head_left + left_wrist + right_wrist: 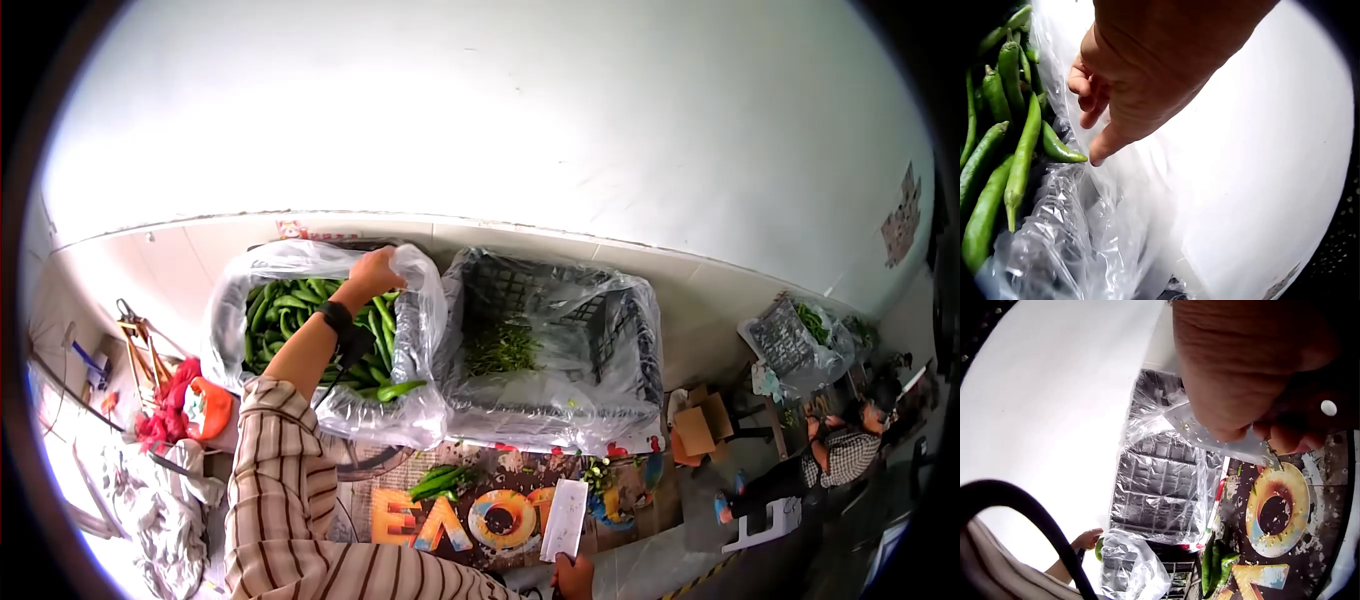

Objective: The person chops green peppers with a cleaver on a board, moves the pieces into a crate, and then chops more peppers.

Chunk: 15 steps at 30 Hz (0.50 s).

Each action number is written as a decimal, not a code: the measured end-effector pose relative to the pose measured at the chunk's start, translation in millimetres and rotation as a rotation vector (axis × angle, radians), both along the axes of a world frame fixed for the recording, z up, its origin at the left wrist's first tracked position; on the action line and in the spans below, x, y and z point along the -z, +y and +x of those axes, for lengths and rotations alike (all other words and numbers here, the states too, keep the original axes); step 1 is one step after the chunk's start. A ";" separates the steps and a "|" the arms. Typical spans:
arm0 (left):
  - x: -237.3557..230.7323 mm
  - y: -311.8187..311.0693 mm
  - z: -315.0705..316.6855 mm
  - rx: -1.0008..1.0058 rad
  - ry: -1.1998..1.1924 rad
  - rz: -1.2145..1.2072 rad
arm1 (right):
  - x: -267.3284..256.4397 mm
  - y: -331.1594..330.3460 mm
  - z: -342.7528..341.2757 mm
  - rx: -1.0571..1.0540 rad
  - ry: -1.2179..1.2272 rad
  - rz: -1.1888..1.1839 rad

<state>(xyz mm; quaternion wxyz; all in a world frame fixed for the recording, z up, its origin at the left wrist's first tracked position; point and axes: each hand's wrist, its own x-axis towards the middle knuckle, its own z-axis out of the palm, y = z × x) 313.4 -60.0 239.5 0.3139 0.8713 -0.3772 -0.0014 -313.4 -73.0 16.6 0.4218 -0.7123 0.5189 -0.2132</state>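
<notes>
My left hand [372, 275] reaches over the left crate to its back right corner, fingers curled at the edge of the clear plastic liner [1113, 237] and gripping it. Long green peppers [285, 310] fill that crate; one pepper tip [1063, 147] lies right at a fingertip. At the table's front edge my right hand [573, 577] grips a cleaver [565, 520] by its handle, the broad blade pointing away from me. Green bits cling to the blade in the right wrist view. Several peppers [440, 482] lie on the table mat [400, 515].
A second lined crate [640, 350] stands to the right, with a heap of small green pieces [500, 348] inside. A white wall [500, 130] rises behind both. Red netting [170, 410] hangs at left. A seated person [845, 455], a cardboard box [700, 425] and another crate [790, 340] are at right.
</notes>
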 end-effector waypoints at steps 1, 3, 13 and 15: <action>4.5 -12.0 11.3 -0.025 -0.066 0.129 | -11.7 5.2 5.9 0.023 0.008 -0.084; 20.4 -34.2 34.0 -0.037 -0.122 0.258 | 14.6 11.3 -11.2 0.101 -0.036 0.068; 38.6 -84.0 105.5 -0.017 -0.074 -0.161 | 5.5 34.1 -20.9 0.268 -0.051 0.165; 26.9 -84.3 91.1 -0.017 -0.022 -0.014 | -6.0 38.6 -23.0 0.299 -0.074 0.237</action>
